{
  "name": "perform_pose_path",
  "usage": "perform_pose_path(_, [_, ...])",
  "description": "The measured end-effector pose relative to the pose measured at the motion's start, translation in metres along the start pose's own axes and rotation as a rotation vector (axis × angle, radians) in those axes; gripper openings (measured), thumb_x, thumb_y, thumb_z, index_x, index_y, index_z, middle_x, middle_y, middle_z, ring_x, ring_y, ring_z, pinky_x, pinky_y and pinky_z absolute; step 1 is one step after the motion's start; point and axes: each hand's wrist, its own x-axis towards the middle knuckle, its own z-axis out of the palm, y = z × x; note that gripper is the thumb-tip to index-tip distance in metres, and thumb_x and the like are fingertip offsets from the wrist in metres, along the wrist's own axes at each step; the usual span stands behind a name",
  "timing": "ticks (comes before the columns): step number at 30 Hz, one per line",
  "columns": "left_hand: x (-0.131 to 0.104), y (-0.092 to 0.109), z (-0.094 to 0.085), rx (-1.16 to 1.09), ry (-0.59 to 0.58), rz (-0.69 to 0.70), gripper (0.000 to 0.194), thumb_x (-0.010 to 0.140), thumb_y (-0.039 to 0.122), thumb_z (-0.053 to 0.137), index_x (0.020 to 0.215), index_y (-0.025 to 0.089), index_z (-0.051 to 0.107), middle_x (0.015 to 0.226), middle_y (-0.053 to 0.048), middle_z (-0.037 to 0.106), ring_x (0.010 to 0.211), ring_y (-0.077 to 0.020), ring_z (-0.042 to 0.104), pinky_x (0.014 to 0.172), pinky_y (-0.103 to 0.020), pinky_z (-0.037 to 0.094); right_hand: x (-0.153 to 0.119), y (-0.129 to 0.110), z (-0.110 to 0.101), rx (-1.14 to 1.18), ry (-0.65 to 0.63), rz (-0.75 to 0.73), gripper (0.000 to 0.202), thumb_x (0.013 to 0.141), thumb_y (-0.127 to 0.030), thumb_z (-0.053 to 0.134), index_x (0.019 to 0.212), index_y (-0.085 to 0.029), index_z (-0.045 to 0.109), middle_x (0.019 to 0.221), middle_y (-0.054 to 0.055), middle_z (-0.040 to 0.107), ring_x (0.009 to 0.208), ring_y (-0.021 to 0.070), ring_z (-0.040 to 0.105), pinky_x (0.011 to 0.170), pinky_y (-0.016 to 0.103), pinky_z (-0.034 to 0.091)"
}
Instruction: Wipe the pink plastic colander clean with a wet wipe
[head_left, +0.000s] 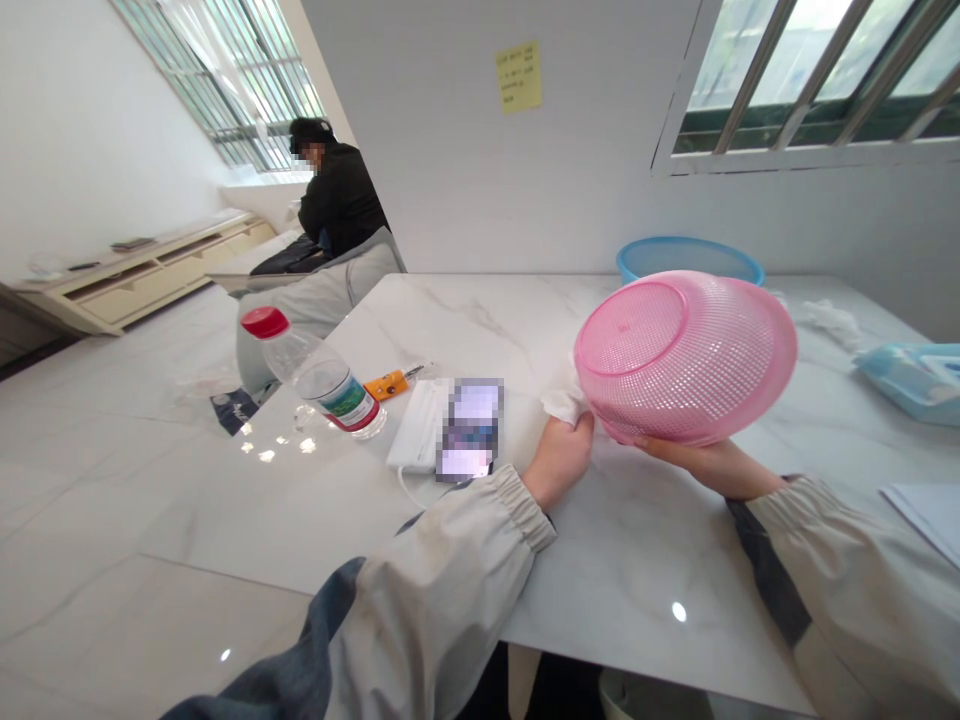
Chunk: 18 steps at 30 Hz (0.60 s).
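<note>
A pink plastic mesh colander is held tilted above the marble-patterned table, its round base turned up and to the left. My right hand supports it from below, thumb along the lower edge and the other fingers mostly hidden. At the colander's left edge, my left hand is closed around a crumpled white wipe. The wipe is up against the colander; exactly where it touches is hidden.
Behind the colander stands a blue basin. A wipes pack lies right, near a crumpled tissue. Leftward are a phone, a bottle and an orange packet. A person sits beyond the table.
</note>
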Motion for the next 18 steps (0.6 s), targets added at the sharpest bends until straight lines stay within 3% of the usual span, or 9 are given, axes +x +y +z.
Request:
perform_pose_path(5, [-0.005,0.001,0.003,-0.069,-0.05,-0.106,0.04,0.095,0.026,0.073,0.133,0.018,0.079,0.151,-0.018,0.075,0.152,-0.036,0.062,0.136,-0.051,0.036,0.007,0.009,0.002,-0.099,0.053,-0.046,0.052,0.093,-0.065,0.088,0.137,-0.038,0.083,0.143,0.003,0.081,0.138,0.0385,0.076,0.122,0.057,0.064])
perform_pose_path(9, [-0.007,0.002,0.004,-0.204,-0.123,-0.131,0.044,0.088,0.032,0.087,0.13,0.02,0.079,0.157,-0.018,0.072,0.151,-0.0366,0.064,0.134,-0.052,0.04,0.012,0.01,-0.001,-0.219,0.043,-0.09,0.053,0.098,-0.068,0.08,0.138,-0.033,0.083,0.143,0.007,0.081,0.137,0.038,0.077,0.122,0.056,0.063])
perform_pose_path(14, [-0.011,0.006,0.005,-0.411,-0.263,-0.21,0.05,0.077,0.046,0.1,0.115,0.018,0.082,0.134,-0.018,0.082,0.142,-0.0375,0.07,0.124,-0.055,0.051,0.016,0.015,-0.01,-0.42,-0.035,-0.256,0.048,0.106,-0.064,0.067,0.132,-0.029,0.085,0.137,0.009,0.083,0.134,0.0353,0.077,0.124,0.055,0.061])
perform_pose_path(18, [-0.015,0.01,0.004,-0.429,-0.288,-0.306,0.053,0.07,0.055,0.104,0.098,0.014,0.084,0.119,-0.019,0.085,0.131,-0.0387,0.074,0.116,-0.054,0.056,0.015,0.025,-0.013,-0.583,0.022,-0.362,0.04,0.11,-0.054,0.06,0.127,-0.029,0.087,0.13,0.009,0.086,0.124,0.0346,0.081,0.119,0.054,0.064])
